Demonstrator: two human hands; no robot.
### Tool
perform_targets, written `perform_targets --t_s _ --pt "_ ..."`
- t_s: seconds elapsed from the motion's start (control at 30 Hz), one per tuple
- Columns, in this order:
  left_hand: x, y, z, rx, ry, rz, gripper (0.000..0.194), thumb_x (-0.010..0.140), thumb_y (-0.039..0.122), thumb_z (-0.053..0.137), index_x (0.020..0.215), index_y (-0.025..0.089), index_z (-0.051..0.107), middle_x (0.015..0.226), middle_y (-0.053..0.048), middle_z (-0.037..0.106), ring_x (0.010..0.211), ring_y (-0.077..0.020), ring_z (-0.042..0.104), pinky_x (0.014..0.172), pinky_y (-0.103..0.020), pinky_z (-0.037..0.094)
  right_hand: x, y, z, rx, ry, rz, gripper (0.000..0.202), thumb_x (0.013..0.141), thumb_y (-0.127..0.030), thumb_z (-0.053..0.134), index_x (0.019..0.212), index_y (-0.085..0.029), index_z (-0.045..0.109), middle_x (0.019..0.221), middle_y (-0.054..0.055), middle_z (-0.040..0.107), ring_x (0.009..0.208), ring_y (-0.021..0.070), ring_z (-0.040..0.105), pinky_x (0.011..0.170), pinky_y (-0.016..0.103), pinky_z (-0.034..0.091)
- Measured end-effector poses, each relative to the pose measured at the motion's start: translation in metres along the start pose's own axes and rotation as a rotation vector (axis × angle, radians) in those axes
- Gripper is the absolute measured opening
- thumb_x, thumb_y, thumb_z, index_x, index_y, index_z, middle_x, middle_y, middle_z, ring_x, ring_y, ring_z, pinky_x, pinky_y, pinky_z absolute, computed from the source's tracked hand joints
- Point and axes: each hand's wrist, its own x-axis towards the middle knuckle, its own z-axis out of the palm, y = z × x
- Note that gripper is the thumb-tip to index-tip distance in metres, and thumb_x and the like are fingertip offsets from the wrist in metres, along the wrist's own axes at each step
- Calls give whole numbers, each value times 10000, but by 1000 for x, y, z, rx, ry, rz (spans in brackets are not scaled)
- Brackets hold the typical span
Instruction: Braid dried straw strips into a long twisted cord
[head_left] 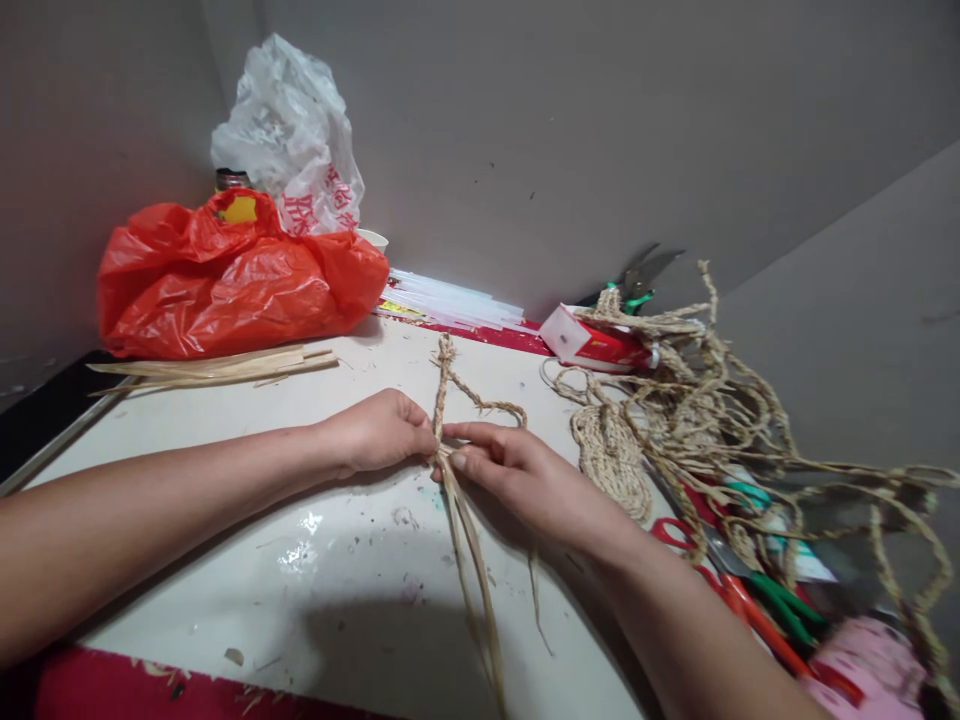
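A braid of straw-coloured plant fibre [441, 395] runs down the middle of the white tabletop, its looped top end lying away from me. My left hand [386, 432] pinches the braid at its lower end from the left. From the right, my right hand [510, 465] closes its thumb and fingers on the strands just beside that spot. Loose flat strands [472, 560] hang from between the hands toward me. A thinner braided length curves off to the right and passes behind my right hand.
An orange-red plastic bag [247, 285] and a clear bag [289, 120] stand back left. Dry fibre strips [225, 368] lie before them. White sticks [450, 298] lie along the wall. At right are tangled braided cord [690, 400], a woven sole-shaped piece [611, 460] and scissors [731, 565].
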Motion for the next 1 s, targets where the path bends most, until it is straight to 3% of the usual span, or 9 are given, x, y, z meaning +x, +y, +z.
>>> perform_targets --t_s 0.1,0.23,0.4,0.47,0.57,0.8,1.0 --pt "-1 0 0 36 29 8 145 628 254 545 532 152 509 441 63 389 410 -52 280 406 -196 194 0 -4 -3 -86 15 5 139 770 -226 568 790 -160 689 684 24 666 618 145 545 606 253 393" --pt "-2 0 1 93 24 48 176 648 266 532 522 157 475 458 65 371 428 -51 274 415 -194 210 -1 -10 -5 -207 91 9 250 759 -271 579 533 -169 546 477 -28 497 466 97 395 470 222 291" --pt "-3 -3 2 84 29 92 170 673 268 517 557 145 537 480 55 429 440 -55 292 428 -198 218 -3 -11 6 113 -13 119 280 821 -337 506 619 -150 558 474 -22 517 361 53 302 383 201 231" --pt "-3 -4 2 42 12 99 170 679 254 508 583 134 581 495 37 483 446 -58 318 442 -202 232 -5 -13 15 194 -1 161 287 830 -376 492 691 -140 580 525 3 583 331 44 289 352 193 222" --pt "-3 -3 3 -60 -14 99 159 671 215 511 557 127 580 468 24 491 440 -61 344 447 -204 242 -9 -18 28 214 63 185 297 829 -416 486 737 -143 561 609 38 645 327 57 382 344 188 284" --pt "-7 3 5 -252 -46 14 212 677 202 532 476 159 483 357 69 357 327 -42 216 353 -232 105 -15 -20 41 54 151 171 308 853 -375 430 663 -154 530 600 43 623 417 109 521 402 210 387" --pt "-8 1 6 -303 -31 13 176 672 217 585 526 165 500 359 77 344 329 -41 217 347 -229 103 -17 -17 45 -395 246 -16 300 859 -293 422 596 -170 498 521 8 508 477 107 436 465 222 322"
